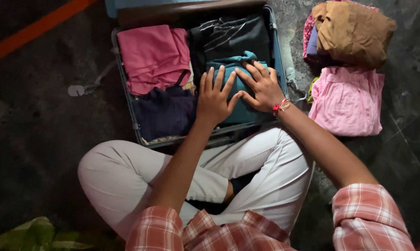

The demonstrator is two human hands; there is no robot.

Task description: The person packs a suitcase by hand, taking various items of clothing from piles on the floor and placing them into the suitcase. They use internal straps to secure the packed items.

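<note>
Plaid sleeves (372,218) in red and white fill the bottom of the frame, and past them pale trousers (126,176) on crossed legs: a person sits on the dark stone floor (33,139) before an open suitcase (278,60). Both hands lie flat on a folded teal garment (240,109) at the near right corner of the case. The left hand (213,98) has its fingers (219,76) spread and released, palm down on the cloth. The right hand (262,86), a red thread bracelet (280,106) at the wrist, rests just beside it with fingers likewise extended, gripping nothing.

The teal piece looks soft and light, a cloth that would yield under the palms and sag if lifted by one edge. The folded sides, taken with both hands, look like the surest hold.

Around it in the case lie a pink folded garment (152,56) at the far left, a dark navy one (166,114) below that, and a dark striped one (233,37) behind the teal. Outside, on the floor to the right, a pink shirt (347,102) lies flat, with a brown garment (354,32) heaped on other cloth beyond it.

The suitcase lid is cut off at the top edge. What lies beneath the top layer of clothes cannot be seen, nor the near wall of the case behind the knees. A green, leaf-patterned thing (33,234) at the lower left corner is too dim to name, and a small pale object (76,90) on a strap left of the case is unclear.
</note>
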